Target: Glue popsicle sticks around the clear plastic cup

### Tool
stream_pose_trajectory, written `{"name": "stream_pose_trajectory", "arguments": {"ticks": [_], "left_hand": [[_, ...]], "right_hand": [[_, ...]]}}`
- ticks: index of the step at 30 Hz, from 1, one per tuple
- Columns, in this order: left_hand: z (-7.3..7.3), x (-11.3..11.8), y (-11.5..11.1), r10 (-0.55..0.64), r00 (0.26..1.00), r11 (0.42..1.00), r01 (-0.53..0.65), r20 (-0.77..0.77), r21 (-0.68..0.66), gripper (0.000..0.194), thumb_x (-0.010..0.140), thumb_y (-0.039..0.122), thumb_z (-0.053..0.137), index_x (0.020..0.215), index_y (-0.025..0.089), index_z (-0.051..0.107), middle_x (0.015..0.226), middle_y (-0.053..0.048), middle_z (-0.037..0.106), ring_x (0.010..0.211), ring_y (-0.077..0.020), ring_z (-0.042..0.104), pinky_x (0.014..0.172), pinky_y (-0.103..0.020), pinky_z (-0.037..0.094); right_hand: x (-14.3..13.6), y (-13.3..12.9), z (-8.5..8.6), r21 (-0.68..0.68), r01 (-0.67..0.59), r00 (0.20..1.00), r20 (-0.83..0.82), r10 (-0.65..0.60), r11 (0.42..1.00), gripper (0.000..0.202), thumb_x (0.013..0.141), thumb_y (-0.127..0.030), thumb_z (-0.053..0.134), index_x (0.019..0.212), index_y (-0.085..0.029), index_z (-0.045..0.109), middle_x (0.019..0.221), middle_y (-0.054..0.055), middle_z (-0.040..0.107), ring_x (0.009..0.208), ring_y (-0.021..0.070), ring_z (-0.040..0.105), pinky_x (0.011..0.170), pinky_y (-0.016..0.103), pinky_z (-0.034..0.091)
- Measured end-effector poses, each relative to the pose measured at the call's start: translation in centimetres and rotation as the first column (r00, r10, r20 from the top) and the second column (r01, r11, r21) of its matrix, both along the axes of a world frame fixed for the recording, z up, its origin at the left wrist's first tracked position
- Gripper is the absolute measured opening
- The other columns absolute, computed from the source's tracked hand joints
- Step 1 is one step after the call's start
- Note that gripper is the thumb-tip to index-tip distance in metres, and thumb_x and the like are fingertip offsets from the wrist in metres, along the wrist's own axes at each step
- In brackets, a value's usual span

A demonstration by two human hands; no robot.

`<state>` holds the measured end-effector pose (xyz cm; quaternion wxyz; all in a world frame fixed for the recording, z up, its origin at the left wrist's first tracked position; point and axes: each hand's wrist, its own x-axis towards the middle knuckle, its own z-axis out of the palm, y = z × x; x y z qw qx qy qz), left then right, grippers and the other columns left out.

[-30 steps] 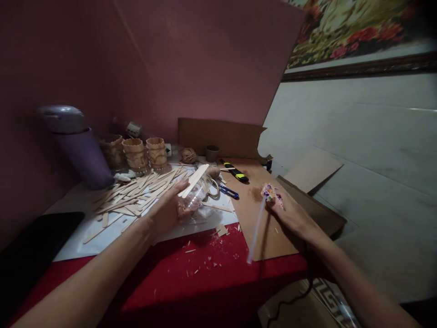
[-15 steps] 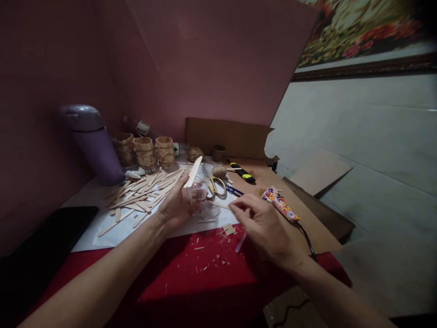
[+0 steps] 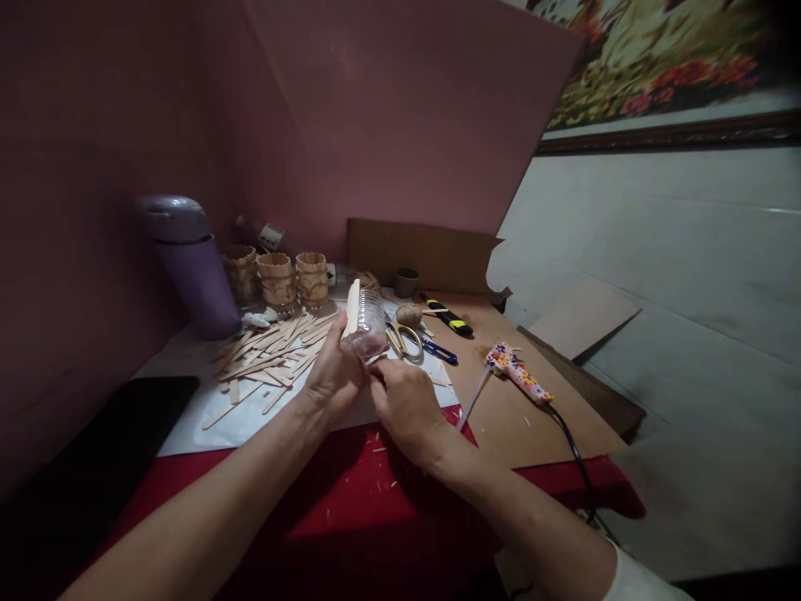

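My left hand is wrapped round a clear ribbed plastic bottle piece, tilted up over the table. Pale wooden craft sticks stand along its left side, beside my left thumb. My right hand is closed, its fingertips pinched together just below the bottle piece and close to my left fingers. What they hold, if anything, is hidden. Behind the right hand lie scissors with gold handles and blue thread snips. Loose craft sticks are heaped on white paper to the left.
A purple flask and several stick-covered cups stand at the back left. A yellow-black cutter and a flower-patterned glue gun with a cord lie on cardboard. A dark flat object is at left.
My right hand has moved left and in to the underside of the bottle piece. The bottle piece is turned more upright in my left hand. The view has shifted slightly.
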<state>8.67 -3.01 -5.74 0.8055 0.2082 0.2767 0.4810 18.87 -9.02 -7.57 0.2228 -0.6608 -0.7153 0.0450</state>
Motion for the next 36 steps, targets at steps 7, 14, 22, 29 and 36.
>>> {"name": "stream_pose_trajectory", "arguments": {"ticks": [7,14,22,29,36], "left_hand": [[-0.4,-1.3,1.3,0.153,0.988,0.987,-0.153,-0.013,0.046,0.041,0.092,0.054,0.06,0.083,0.014,0.069,0.066,-0.007,0.071,0.066,-0.0206,0.069,0.071,-0.033,0.058],[-0.3,-0.9,0.4,-0.068,0.994,0.987,0.079,-0.081,0.14,0.033,0.092,0.043,0.06,0.097,0.012,0.068,0.077,-0.013,0.074,0.065,-0.022,0.07,0.067,-0.034,0.059],[-1.3,-0.5,0.2,-0.132,0.983,0.96,0.16,-0.13,0.23,0.026,0.089,0.038,0.066,0.094,0.013,0.07,0.08,-0.011,0.074,0.067,-0.0195,0.069,0.064,-0.03,0.057],[-1.6,-0.3,0.4,-0.099,0.983,0.971,0.13,-0.155,0.202,0.036,0.087,0.04,0.07,0.107,0.01,0.07,0.084,-0.009,0.073,0.066,-0.0179,0.067,0.062,-0.029,0.057],[-1.7,0.1,0.3,-0.057,0.988,0.961,0.093,-0.143,0.26,0.037,0.086,0.037,0.075,0.114,0.013,0.07,0.092,-0.008,0.074,0.068,-0.0155,0.067,0.062,-0.027,0.058]], "right_hand": [[5.6,-4.2,1.3,-0.082,-0.087,0.949,-0.31,0.058,0.993,0.021,0.086,-0.016,0.061,0.066,-0.022,0.061,0.073,0.004,0.064,0.07,0.0177,0.057,0.067,0.031,0.04],[8.2,-3.2,3.1,-0.056,-0.296,0.477,-0.874,0.097,0.954,0.043,0.084,-0.039,0.071,0.123,-0.028,0.059,0.074,-0.004,0.055,0.057,0.0116,0.047,0.049,0.025,0.037],[7.2,-0.7,3.7,-0.023,-0.487,0.33,-0.93,0.16,0.873,0.02,0.078,-0.037,0.078,0.086,-0.022,0.068,0.069,-0.003,0.062,0.062,0.0113,0.054,0.056,0.025,0.044],[7.2,0.6,3.7,0.12,-0.459,0.066,-0.984,0.168,0.88,0.026,0.073,-0.038,0.084,0.073,-0.019,0.066,0.071,-0.001,0.064,0.067,0.0099,0.057,0.068,0.025,0.048],[7.4,2.2,4.2,0.244,-0.315,0.057,-0.96,0.275,0.917,0.048,0.068,-0.026,0.087,0.107,-0.026,0.06,0.077,-0.006,0.063,0.053,0.0067,0.051,0.048,0.022,0.038]]}}
